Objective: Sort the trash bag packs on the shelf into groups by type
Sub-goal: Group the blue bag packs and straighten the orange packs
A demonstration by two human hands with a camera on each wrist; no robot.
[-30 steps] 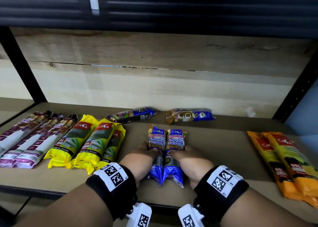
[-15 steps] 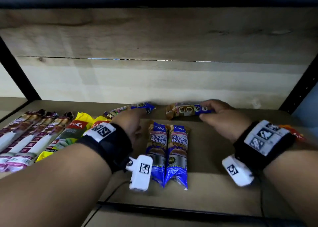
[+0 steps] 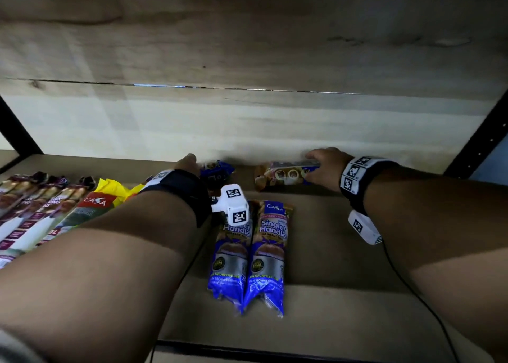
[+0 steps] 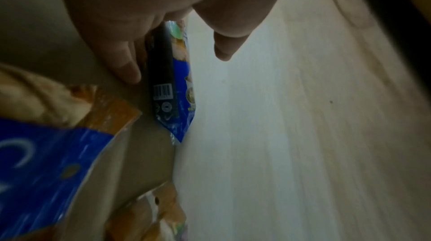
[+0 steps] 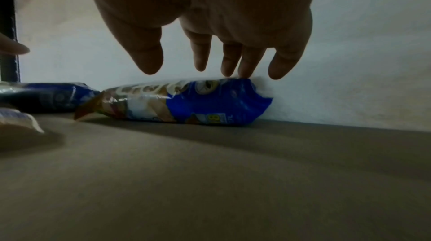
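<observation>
Two blue "Singlet Handle" packs (image 3: 251,252) lie side by side at the middle front of the shelf (image 3: 330,280). Two more blue packs lie crosswise against the back panel. My left hand (image 3: 188,163) is at the left rear pack (image 3: 217,170). In the left wrist view its fingers (image 4: 126,68) lie along the dark side of that pack (image 4: 168,82), with the thumb spread clear on the other side. My right hand (image 3: 321,164) hangs over the right rear pack (image 3: 286,174). Its straight fingertips (image 5: 233,73) touch the top of that pack (image 5: 198,105); the thumb stays off it.
Purple-and-white packs (image 3: 27,206) and yellow CASA packs (image 3: 96,203) lie in rows at the left, partly hidden by my left forearm. A pale wooden back panel (image 3: 247,128) closes the shelf. A black upright (image 3: 478,139) stands at the right rear. A cable (image 3: 412,294) trails from my right wrist.
Both hands left the two front packs and reached to the back. The left hand has arrived at the left rear pack; the right hand stays on the right rear pack.
</observation>
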